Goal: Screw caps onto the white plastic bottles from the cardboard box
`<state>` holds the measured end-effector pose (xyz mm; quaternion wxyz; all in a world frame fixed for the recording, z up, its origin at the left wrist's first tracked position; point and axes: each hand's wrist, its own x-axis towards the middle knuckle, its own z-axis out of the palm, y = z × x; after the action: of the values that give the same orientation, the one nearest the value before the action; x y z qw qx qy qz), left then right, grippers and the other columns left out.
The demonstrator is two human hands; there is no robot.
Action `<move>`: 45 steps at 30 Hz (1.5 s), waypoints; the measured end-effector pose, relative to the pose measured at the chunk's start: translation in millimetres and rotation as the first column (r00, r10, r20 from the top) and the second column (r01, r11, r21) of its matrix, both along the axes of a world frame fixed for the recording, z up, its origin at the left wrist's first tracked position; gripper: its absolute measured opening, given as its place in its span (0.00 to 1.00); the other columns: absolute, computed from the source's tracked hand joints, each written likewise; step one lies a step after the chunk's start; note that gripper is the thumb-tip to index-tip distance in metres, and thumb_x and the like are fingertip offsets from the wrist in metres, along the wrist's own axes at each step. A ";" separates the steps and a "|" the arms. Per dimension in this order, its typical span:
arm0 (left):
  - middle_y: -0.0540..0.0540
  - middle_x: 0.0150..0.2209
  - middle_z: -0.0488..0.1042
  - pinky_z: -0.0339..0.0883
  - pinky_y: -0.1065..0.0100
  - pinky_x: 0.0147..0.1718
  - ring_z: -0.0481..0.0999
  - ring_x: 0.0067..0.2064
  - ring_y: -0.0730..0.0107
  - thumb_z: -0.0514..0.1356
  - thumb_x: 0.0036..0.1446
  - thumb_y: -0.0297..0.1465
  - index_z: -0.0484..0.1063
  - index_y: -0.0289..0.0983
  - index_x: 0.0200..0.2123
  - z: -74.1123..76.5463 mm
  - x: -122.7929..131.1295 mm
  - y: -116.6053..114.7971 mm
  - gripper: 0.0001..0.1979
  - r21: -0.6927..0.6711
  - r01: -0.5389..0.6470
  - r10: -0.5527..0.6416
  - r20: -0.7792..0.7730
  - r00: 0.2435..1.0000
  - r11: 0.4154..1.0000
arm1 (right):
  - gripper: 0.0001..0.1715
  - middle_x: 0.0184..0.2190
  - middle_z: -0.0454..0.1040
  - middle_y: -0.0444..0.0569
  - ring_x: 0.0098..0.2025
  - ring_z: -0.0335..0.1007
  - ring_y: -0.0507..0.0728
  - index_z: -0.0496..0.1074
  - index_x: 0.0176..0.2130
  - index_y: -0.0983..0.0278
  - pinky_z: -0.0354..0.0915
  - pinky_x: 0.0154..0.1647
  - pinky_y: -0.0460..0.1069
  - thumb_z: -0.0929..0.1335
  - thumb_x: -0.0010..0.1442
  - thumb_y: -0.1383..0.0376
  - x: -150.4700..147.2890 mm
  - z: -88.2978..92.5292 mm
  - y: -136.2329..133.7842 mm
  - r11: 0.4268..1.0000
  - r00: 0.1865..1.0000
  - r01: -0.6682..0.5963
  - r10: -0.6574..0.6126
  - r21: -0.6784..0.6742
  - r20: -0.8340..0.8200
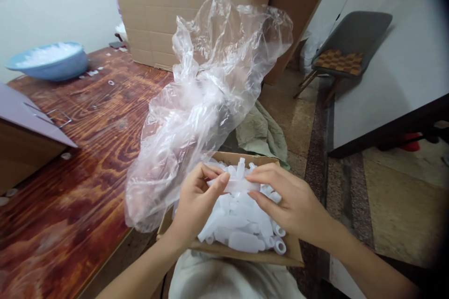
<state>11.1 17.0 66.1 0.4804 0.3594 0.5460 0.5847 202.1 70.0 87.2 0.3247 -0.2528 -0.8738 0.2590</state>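
Note:
Between my two hands is a translucent white plastic bottle (237,186), lying roughly sideways. My left hand (205,187) pinches its left end between thumb and fingers. At the other end, my right hand (277,191) grips it with the thumb below and the fingers above. Right under them is a cardboard box (291,254) filled with many similar small bottles (245,241), heaped loosely with their necks pointing different ways. The box rests by my lap, at the table's edge.
A large clear plastic bag (196,107) spreads behind the box onto the wooden table (105,103). A blue basin (52,67) of white pieces stands at the far left, a lilac-lidded box (28,117) nearer. Behind are tall cardboard (150,14) and, right, a grey chair (358,42).

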 end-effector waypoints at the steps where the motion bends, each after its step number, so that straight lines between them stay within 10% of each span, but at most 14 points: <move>1: 0.49 0.32 0.73 0.69 0.75 0.30 0.74 0.32 0.75 0.66 0.56 0.40 0.65 0.35 0.28 0.5 0.7 0.3 0.17 -0.024 0.024 -0.024 0.004 1.000 0.999 | 0.12 0.44 0.73 0.50 0.48 0.69 0.53 0.69 0.48 0.65 0.65 0.51 0.48 0.67 0.64 0.71 -1.1 1.9 0.8 0.999 1.000 -0.025 0.025 0.039 -0.008; 9: 0.55 0.12 0.60 0.42 0.77 0.09 0.53 0.11 0.82 0.48 0.65 0.49 0.66 0.35 0.22 26.7 -13.1 7.5 0.27 -0.324 0.501 -0.564 -0.134 0.815 0.802 | 0.13 0.47 0.75 0.56 0.52 0.67 0.59 0.70 0.50 0.72 0.64 0.56 0.53 0.61 0.69 0.72 5.6 22.6 -8.9 0.923 0.967 -0.241 0.205 0.300 0.148; 16: 0.55 0.17 0.54 0.47 0.76 0.17 0.55 0.20 0.80 0.52 0.65 0.43 0.58 0.36 0.19 29.8 -4.3 12.3 0.25 -0.132 0.442 -0.451 -0.451 0.770 0.887 | 0.10 0.29 0.75 0.45 0.31 0.72 0.52 0.71 0.38 0.65 0.67 0.32 0.47 0.63 0.69 0.64 2.2 -0.5 -20.9 0.994 0.994 0.109 -0.108 0.028 -0.031; 25: 0.57 0.13 0.55 0.41 0.78 0.11 0.51 0.14 0.82 0.56 0.59 0.51 0.66 0.36 0.23 8.8 3.2 8.5 0.25 -0.337 0.465 -0.482 0.035 0.875 0.819 | 0.12 0.39 0.77 0.55 0.44 0.73 0.58 0.71 0.46 0.72 0.72 0.46 0.54 0.70 0.60 0.74 9.1 -6.3 -38.0 0.928 0.999 -0.005 0.025 0.372 -0.048; 31: 0.57 0.12 0.59 0.31 0.76 0.10 0.44 0.11 0.83 0.60 0.53 0.53 0.63 0.38 0.24 5.3 9.9 3.5 0.24 -0.459 0.604 -0.466 0.386 0.796 0.651 | 0.11 0.43 0.78 0.57 0.52 0.71 0.63 0.75 0.43 0.72 0.73 0.50 0.56 0.64 0.63 0.75 17.6 -2.4 -37.0 0.823 0.978 -0.176 0.210 0.541 -0.002; 37: 0.57 0.14 0.55 0.44 0.76 0.13 0.53 0.15 0.79 0.54 0.57 0.54 0.65 0.37 0.22 5.8 14.2 -2.4 0.27 -0.348 0.438 -0.470 -0.011 0.882 0.829 | 0.21 0.23 0.72 0.46 0.25 0.70 0.55 0.70 0.40 0.66 0.66 0.26 0.51 0.60 0.70 0.52 13.3 -3.1 -37.7 0.946 0.994 0.073 -0.096 0.315 0.058; 45: 0.55 0.16 0.56 0.49 0.74 0.18 0.55 0.19 0.76 0.51 0.61 0.52 0.64 0.37 0.21 15.0 1.8 -7.1 0.26 -0.244 0.389 -0.436 -0.185 0.881 0.888 | 0.33 0.25 0.74 0.46 0.25 0.70 0.57 0.70 0.46 0.63 0.61 0.26 0.51 0.53 0.67 0.42 31.8 -7.4 -29.8 0.959 0.956 -0.076 -0.008 0.273 0.293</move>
<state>13.0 9.8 81.1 0.5598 0.4845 0.5652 0.3640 233.9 40.2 79.7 0.2208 -0.2242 -0.9442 0.0976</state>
